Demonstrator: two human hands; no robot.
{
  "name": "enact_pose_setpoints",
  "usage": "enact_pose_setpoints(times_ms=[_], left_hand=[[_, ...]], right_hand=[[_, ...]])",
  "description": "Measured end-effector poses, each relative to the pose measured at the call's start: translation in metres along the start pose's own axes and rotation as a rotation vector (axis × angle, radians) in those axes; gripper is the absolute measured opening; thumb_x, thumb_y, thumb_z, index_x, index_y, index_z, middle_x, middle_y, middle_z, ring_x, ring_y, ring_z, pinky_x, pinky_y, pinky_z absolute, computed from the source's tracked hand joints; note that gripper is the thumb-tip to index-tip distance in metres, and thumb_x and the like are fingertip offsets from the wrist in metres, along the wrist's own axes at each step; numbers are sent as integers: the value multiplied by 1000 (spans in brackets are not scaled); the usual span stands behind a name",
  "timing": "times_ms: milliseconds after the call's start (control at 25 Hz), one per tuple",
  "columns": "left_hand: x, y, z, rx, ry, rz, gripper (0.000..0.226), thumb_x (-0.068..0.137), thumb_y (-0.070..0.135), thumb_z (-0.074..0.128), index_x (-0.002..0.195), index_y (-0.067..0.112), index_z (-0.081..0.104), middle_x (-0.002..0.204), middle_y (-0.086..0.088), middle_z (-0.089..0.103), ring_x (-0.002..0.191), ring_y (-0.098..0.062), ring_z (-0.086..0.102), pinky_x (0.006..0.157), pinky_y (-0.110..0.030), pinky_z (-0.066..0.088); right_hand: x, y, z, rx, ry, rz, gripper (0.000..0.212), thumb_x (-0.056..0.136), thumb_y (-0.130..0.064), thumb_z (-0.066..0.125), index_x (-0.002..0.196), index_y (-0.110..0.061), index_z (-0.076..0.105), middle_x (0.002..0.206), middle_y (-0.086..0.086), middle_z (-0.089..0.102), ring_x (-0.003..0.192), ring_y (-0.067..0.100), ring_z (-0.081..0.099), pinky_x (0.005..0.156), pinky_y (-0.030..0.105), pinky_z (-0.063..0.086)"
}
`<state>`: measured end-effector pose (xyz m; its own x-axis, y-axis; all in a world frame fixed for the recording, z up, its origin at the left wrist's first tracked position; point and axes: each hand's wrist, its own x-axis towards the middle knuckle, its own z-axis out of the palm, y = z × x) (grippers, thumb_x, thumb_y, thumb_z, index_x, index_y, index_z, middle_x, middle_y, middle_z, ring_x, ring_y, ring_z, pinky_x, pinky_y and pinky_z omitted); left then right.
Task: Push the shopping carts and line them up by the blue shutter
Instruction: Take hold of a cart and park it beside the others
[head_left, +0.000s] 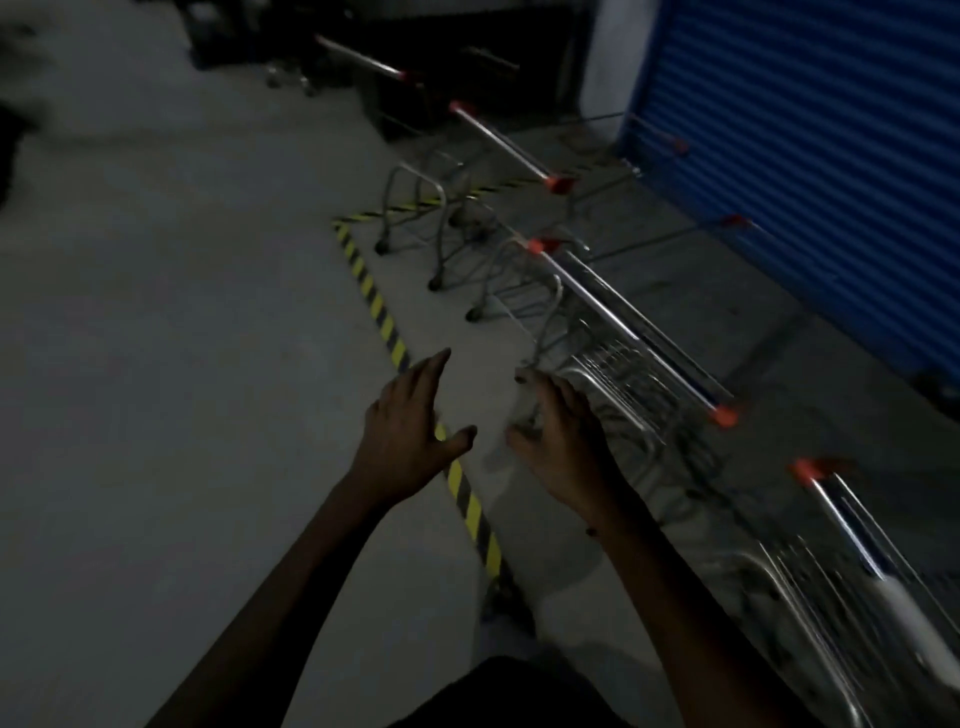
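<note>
Several metal shopping carts with orange-capped handles stand in a row along the blue shutter (810, 156) on the right. The middle cart (639, 358) has its wire basket just ahead of my right hand (558, 434). My right hand hovers with spread fingers beside that cart's frame; I cannot tell if it touches it. Over the striped floor line, my left hand (410, 426) is stretched out flat, fingers apart, holding nothing. Another cart (852, 587) is at the lower right, blurred. Farther carts (498, 140) line up behind.
A yellow-and-black hazard stripe (376, 306) marks the floor left of the carts and turns a corner at the far end. Grey concrete floor (156, 338) spreads to the left. Dark furniture (467, 52) stands at the back. The scene is dim.
</note>
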<state>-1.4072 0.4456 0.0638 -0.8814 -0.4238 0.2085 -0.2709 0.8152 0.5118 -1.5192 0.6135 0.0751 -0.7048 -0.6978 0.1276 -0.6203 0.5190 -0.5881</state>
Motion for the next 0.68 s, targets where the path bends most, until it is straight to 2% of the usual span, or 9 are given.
enact_pose_setpoints(times_ms=[120, 240, 440, 680], left_hand=[[49, -56, -13, 36, 39, -94, 90, 73, 71, 37, 150, 31, 12, 150, -5, 30, 133, -28, 33, 97, -52, 37], [117, -113, -24, 102, 14, -130, 91, 72, 72, 34, 150, 29, 11, 152, -5, 28, 135, -28, 31, 97, -51, 36], [268, -216, -51, 259, -64, -171, 94, 72, 74, 28, 151, 28, 6, 154, -5, 24, 137, -28, 25, 101, -52, 33], [459, -333, -85, 358, -85, -206, 93, 73, 71, 34, 151, 25, 11, 152, -9, 27, 136, -34, 28, 99, -55, 35]], right_hand=[[87, -11, 41, 9, -70, -83, 61, 92, -38, 59, 146, -29, 33, 148, -1, 35, 131, 25, 36, 100, 48, 40], [182, -20, 83, 1, -91, -115, 62, 92, -40, 58, 147, -28, 30, 148, 0, 34, 129, 27, 37, 98, 47, 41], [377, -36, 140, -52, -127, -161, 63, 94, -44, 54, 148, -25, 27, 150, 2, 32, 131, 31, 35, 98, 50, 39], [616, -68, 177, -140, -208, -185, 64, 93, -42, 55, 148, -24, 27, 151, 6, 30, 132, 35, 32, 99, 52, 37]])
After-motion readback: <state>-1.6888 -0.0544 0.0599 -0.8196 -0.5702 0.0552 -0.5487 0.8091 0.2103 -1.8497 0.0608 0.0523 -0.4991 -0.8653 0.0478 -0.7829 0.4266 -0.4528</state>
